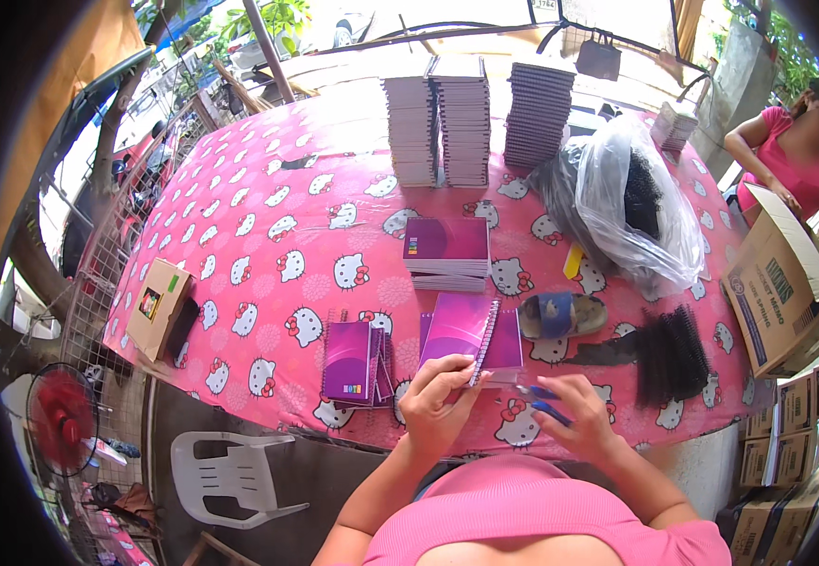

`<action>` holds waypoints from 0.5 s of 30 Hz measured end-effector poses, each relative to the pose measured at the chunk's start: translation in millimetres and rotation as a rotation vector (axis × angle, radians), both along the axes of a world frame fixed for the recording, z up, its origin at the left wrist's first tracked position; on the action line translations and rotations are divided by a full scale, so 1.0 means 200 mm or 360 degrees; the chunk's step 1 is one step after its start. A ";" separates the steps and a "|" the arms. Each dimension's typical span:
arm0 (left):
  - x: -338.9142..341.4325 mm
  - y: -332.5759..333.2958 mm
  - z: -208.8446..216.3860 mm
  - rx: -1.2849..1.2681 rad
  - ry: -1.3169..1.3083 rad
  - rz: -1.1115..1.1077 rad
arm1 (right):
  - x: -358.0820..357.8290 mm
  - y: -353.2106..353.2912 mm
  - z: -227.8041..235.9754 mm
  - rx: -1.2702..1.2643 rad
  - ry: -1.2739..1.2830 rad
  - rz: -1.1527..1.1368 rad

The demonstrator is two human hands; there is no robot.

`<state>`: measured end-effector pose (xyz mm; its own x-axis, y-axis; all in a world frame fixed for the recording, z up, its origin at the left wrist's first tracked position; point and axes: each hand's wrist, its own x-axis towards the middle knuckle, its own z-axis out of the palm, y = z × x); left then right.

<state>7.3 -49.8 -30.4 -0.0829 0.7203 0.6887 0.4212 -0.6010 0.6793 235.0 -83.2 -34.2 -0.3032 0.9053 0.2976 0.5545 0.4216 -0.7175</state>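
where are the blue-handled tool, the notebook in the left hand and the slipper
Blue-handled tool [551, 412], head view: lower handle.
Held notebook [461, 325], head view: purple cover.
Slipper [555, 315], head view: blue strap.

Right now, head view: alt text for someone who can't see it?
A person's left hand holds a purple spiral-bound notebook; the right hand holds a blue-handled tool beside it. More purple notebooks, black spiral coils and a slipper lie on a pink cat-patterned tablecloth, with another person at a cardboard box on the right.
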 end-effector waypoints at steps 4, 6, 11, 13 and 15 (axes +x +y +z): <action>0.02 -0.01 0.01 -0.0033 -0.0069 -0.0030 | -0.17 0.09 0.20 0.0437 -0.0178 0.0088; 0.01 -0.01 0.01 -0.0092 -0.0161 -0.0043 | -0.16 0.08 0.18 0.0050 0.0051 0.0168; -0.02 -0.02 0.03 0.0048 0.0006 -0.0105 | -0.10 0.11 0.12 -0.1591 0.0971 0.0306; -0.05 -0.02 0.03 0.0098 0.0080 -0.0140 | -0.11 0.08 0.09 -0.1688 0.1102 0.0332; -0.07 -0.02 0.09 0.0095 0.0032 0.0069 | -0.09 0.04 0.02 -0.1286 0.0745 0.0257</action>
